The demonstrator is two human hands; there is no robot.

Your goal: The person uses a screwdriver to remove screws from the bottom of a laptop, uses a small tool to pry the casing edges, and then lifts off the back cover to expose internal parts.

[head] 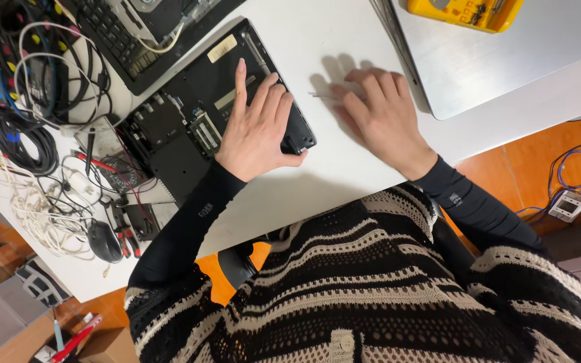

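Overhead view of a white bench. An opened black laptop base, its underside and internal boards exposed, is laid diagonally on the bench. The left hand is spread flat on the near corner of the base, fingers extended, thumb at the edge, nothing being grasped. The right hand is rested palm down on the bench just beside the base, fingers loosely curled over a thin metal tool, which is touched rather than clenched. A silver laptop lid is seen beyond, carrying a yellow tray. Tangled cables are gathered at the bench's far left.
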